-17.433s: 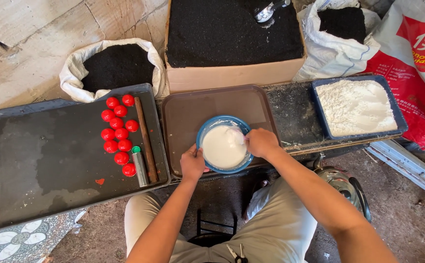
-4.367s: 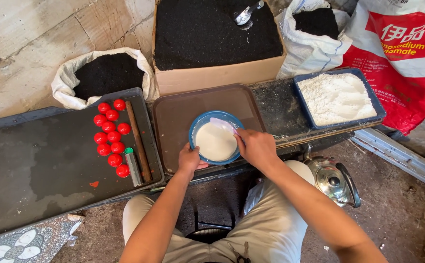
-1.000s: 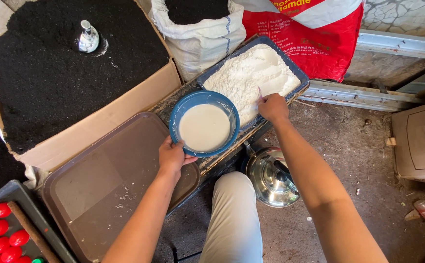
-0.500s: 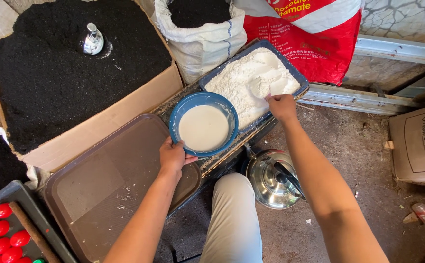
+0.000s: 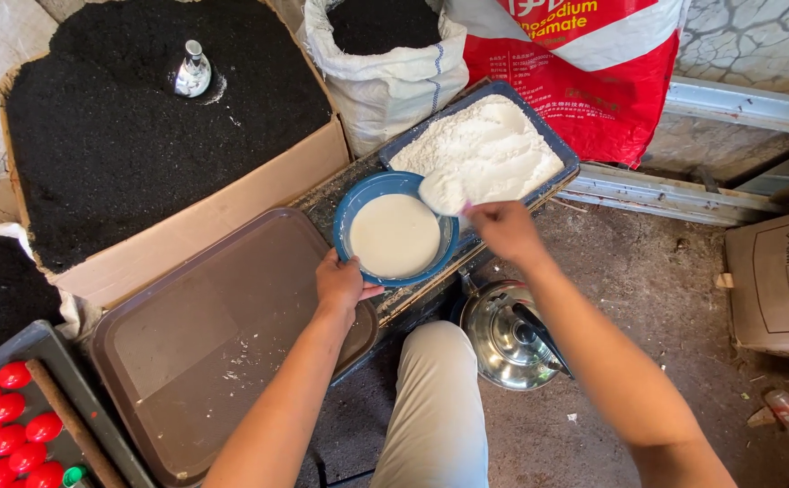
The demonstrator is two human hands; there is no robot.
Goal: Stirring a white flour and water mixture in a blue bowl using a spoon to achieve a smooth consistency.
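1. Bowl (image 5: 358, 203), blue and round, sits on the desk between the brown tray (image 5: 205, 343) and the blue tray of white powder (image 5: 489, 149); it holds a smooth white liquid that hides its bottom.
2. My left hand (image 5: 340, 282) grips the near rim of the bowl, thumb on the edge, fingers tucked under where I cannot see them.
3. My right hand (image 5: 503, 230) is closed around a scoop (image 5: 442, 192) heaped with white powder, held over the bowl's far right rim. The handle is hidden inside my fingers, so I cannot make out its shape or material.
4. The powder tray's far corner runs under a red and white sack (image 5: 593, 81), whose top is cut off by the frame.
5. A white sack (image 5: 385, 63) of black granules stands behind the bowl, also cut off at the top.
6. A cardboard box (image 5: 223, 212) of the same black stuff lies to the left, with a small metal object (image 5: 193, 72) stuck in it; what it is I cannot tell.
7. A steel kettle (image 5: 507, 334) sits on the floor beside my knee, half under my right forearm.
8. Red balls (image 5: 15, 429) lie at the lower left, partly out of frame.
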